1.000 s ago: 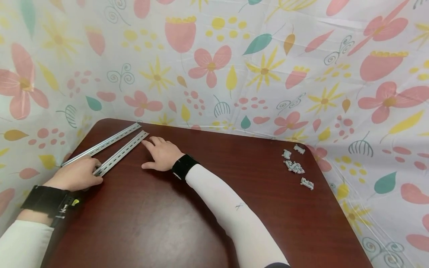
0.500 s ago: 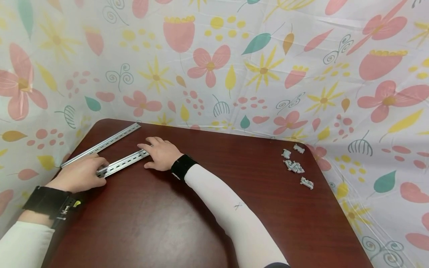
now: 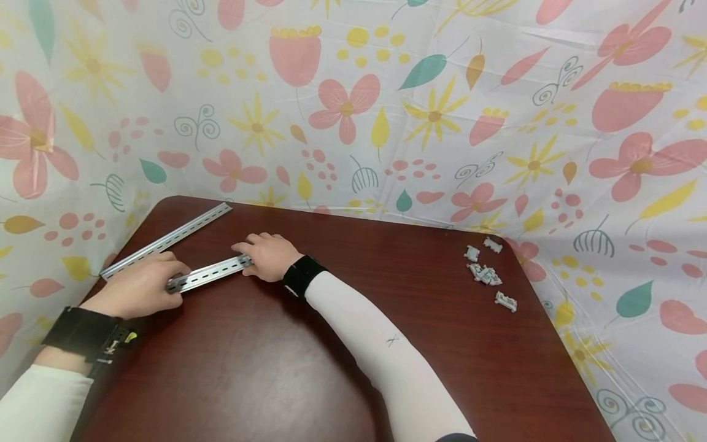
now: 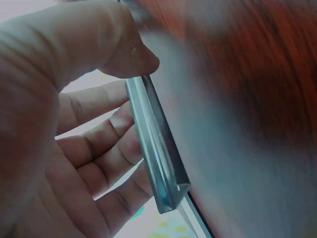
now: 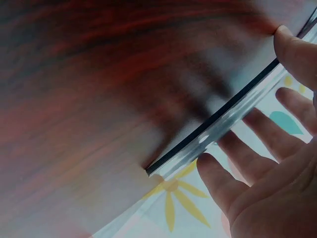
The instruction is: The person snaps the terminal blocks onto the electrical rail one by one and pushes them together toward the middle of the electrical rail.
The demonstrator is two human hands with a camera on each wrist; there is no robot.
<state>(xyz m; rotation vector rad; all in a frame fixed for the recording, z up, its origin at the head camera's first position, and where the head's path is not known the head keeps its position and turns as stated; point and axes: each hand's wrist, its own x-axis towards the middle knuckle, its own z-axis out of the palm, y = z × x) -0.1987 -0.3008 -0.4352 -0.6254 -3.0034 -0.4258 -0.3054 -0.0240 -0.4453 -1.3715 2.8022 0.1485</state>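
Observation:
A slotted silver DIN rail (image 3: 215, 273) lies at a slant between both hands over the left part of the table. My left hand (image 3: 140, 285) grips its near left end, the thumb on one side and fingers curled on the other, as the left wrist view shows. At the rail's right end is my right hand (image 3: 270, 256), with thumb and fingers on opposite sides; the right wrist view shows its fingertips (image 5: 205, 161) right at the rail's edge. A second, similar rail (image 3: 177, 236) rests behind, along the table's left back edge.
Several small light-grey plastic pieces (image 3: 485, 274) lie scattered and partly heaped near the right back corner of the dark reddish-brown table (image 3: 386, 270). A floral curtain (image 3: 353, 153) hangs close behind the table and at its sides.
The front rail has turned to a flatter slant, away from the back rail, its ends shifting right. The left hand moved slightly right with it; the right hand's fingers came around the far end.

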